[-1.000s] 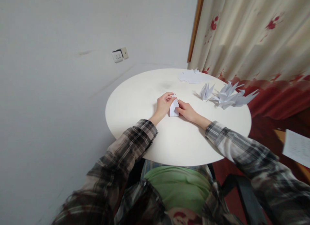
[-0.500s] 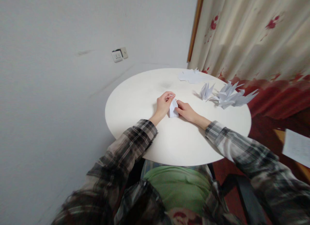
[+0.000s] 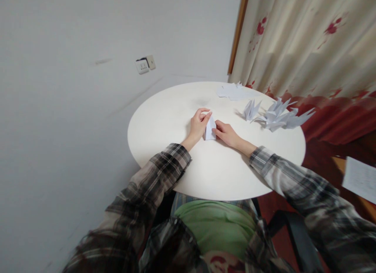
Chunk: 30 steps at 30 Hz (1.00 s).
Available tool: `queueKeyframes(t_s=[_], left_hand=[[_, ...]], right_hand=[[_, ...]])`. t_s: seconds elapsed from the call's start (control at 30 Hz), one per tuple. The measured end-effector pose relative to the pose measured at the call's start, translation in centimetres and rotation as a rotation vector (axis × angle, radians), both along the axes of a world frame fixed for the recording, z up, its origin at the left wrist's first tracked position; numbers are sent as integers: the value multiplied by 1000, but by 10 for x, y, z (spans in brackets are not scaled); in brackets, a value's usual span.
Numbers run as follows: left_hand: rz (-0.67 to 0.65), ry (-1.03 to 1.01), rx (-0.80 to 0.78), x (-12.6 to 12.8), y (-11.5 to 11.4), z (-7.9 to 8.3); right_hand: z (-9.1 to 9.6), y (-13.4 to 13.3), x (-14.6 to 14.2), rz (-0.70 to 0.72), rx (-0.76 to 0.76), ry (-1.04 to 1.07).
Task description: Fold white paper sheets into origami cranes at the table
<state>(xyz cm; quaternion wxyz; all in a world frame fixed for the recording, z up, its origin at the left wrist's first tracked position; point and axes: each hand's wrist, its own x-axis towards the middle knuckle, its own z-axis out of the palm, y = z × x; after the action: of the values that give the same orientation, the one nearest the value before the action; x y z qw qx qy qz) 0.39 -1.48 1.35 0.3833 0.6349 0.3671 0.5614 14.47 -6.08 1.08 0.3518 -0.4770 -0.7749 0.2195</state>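
A small piece of folded white paper [image 3: 210, 131] stands between my hands over the middle of the round white table [image 3: 223, 167]. My left hand [image 3: 199, 124] is closed on its upper end, thumb and fingertips pinching the tip. On the paper's right edge, my right hand [image 3: 225, 132] grips with the thumb in front and the fingers curled behind. Part of the paper is hidden by my fingers. To the right of my hands sits a folded paper crane [image 3: 250, 110], apart from them.
A cluster of several paper cranes [image 3: 277, 116] lies near the table's right edge. Flat white paper sheets [image 3: 233, 92] rest at the far edge. A wall [image 3: 73, 128] borders the left side, a flowered curtain [image 3: 308, 49] the right. A chair armrest [image 3: 296, 234] shows at lower right.
Both hands keep their hold on the folded paper, with only a slight shift of the left fingers at its tip. The whole view has moved very slightly.
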Motion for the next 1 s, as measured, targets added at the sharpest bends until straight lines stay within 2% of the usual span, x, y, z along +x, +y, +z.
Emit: queueKeyframes(t_s=[0.37,0.63,1.0], left_hand=[[23,39,-27,1,2,1],[-28,22,-16,2,4,0],[-2,75,13,2,6,-2]], right_hand=[[-1,1,2,-10,14,-3],[-2,2,2,-27,19,-11],[-2,2,2,-31,-1,-19]])
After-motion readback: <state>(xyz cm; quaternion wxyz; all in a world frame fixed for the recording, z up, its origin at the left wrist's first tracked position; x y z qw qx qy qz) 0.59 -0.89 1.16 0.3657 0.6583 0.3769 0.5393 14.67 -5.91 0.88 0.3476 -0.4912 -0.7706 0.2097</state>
